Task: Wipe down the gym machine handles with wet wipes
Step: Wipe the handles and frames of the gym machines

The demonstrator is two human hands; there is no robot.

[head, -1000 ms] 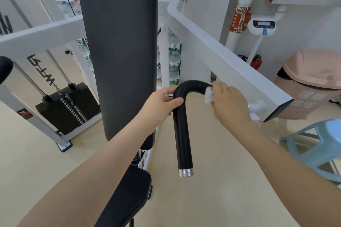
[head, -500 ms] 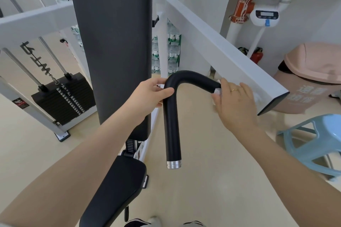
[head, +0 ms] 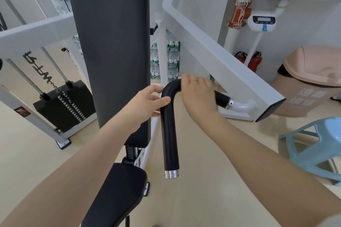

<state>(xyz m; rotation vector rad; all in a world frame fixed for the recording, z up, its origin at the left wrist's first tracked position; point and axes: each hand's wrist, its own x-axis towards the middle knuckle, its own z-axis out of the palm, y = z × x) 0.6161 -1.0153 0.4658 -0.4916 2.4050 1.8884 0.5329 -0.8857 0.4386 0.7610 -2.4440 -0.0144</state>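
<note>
Black bent handle (head: 169, 131) at centre, long leg hanging down to a silver end cap (head: 171, 174), short leg running right to a silver collar on the white machine arm (head: 212, 57). Left hand (head: 147, 101) at the bend's left side, thumb across the front of the tube, fingers curled behind, gripping it just below the curve. Right hand (head: 198, 94) laid over the horizontal leg just right of the bend, fingers curled over the top, a ring on 1 finger; only a small white sliver at the fingertips, too little to tell whether it is a wet wipe. Dark upright back pad (head: 110, 51) just left of the handle, black seat (head: 114, 197) below. Weight stack (head: 64, 105) far left. Pink bin (head: 310, 81) and blue stool (head: 317, 149) at right.
</note>
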